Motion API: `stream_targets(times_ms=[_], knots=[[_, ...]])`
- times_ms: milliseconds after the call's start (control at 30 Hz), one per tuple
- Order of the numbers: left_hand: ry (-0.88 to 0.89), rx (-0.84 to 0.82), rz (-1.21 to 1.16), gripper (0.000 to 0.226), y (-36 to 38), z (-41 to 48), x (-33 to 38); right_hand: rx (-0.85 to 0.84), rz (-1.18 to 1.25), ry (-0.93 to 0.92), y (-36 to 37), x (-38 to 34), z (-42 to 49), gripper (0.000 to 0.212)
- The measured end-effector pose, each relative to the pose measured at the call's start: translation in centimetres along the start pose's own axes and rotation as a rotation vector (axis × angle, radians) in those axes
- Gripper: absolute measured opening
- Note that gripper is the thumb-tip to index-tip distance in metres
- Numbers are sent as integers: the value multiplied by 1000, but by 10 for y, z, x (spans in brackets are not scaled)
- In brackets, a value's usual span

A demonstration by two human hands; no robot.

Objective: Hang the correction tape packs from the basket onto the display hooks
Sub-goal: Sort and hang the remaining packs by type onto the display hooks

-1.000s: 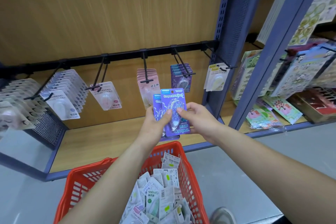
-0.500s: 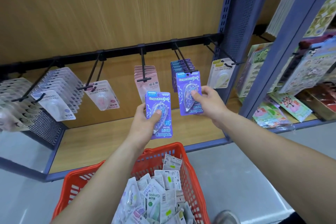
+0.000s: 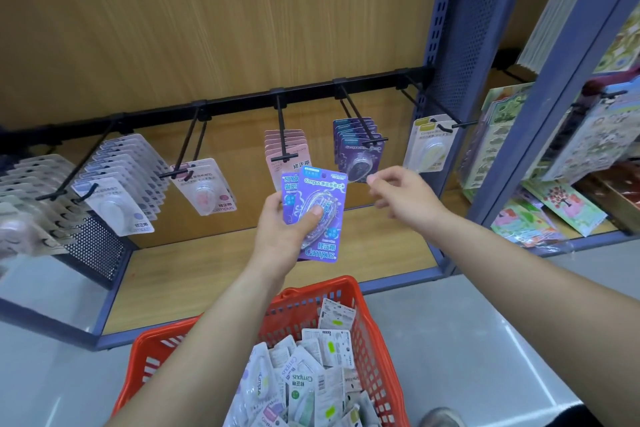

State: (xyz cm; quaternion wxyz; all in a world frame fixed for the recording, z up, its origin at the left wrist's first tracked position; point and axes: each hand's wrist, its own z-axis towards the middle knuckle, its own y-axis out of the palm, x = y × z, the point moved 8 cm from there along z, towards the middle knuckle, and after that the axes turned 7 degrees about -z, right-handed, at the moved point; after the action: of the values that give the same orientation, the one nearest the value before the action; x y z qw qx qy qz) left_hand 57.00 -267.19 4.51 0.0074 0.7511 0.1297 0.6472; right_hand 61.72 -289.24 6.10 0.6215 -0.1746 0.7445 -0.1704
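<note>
My left hand [image 3: 282,232] grips purple correction tape packs [image 3: 320,215], the front one facing me with my thumb across its blister, a second behind it. My right hand [image 3: 403,198] is empty, fingers loosely curled, just below and right of the purple packs hanging [image 3: 360,152] on a black hook [image 3: 363,125]. The red basket [image 3: 372,340] below holds several white and green packs [image 3: 304,381].
A black rail [image 3: 239,102] carries more hooks with white packs [image 3: 117,204], a pink-white pack [image 3: 204,187], pink packs [image 3: 285,149] and a yellow pack [image 3: 429,146]. A blue upright [image 3: 460,45] separates a sticker shelf [image 3: 554,184]. A shoe [image 3: 441,418] stands beside the basket.
My right hand carried a purple pack up to the purple hook, left it hanging there and drew back empty. My left hand kept its packs and rose slightly.
</note>
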Motion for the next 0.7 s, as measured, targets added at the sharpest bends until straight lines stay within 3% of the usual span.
stream_targets(times_ms=[100, 200, 400, 700], knots=[[4, -1, -12, 49, 10, 0, -1, -238, 99, 0, 28, -6, -24, 23], [21, -34, -35, 49, 25, -2, -3, -287, 123, -26, 39, -2, -29, 25], [38, 3, 33, 27, 22, 6, -8, -144, 304, -42, 6, 7, -5, 22], [62, -40, 98, 33, 18, 14, -4, -48, 165, -85, -4, 8, 21, 30]])
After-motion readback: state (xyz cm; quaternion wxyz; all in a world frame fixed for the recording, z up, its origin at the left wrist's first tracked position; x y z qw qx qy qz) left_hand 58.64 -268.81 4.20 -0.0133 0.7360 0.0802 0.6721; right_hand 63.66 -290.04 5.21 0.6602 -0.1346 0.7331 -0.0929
